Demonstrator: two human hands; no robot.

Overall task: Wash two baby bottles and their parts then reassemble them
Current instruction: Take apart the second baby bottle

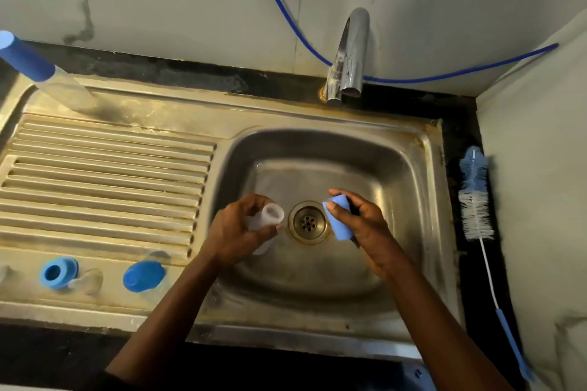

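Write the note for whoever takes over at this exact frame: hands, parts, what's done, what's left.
Hands: left hand grips the clear bottle body over the sink basin; right hand grips its blue cap.
Parts: blue ring and blue dome cap on the drainboard; second bottle, capped, at its far left corner; bottle brush right of the sink.
Done: first bottle taken apart.
Left: no water shows at the tap, so washing probably remains, then reassembly.
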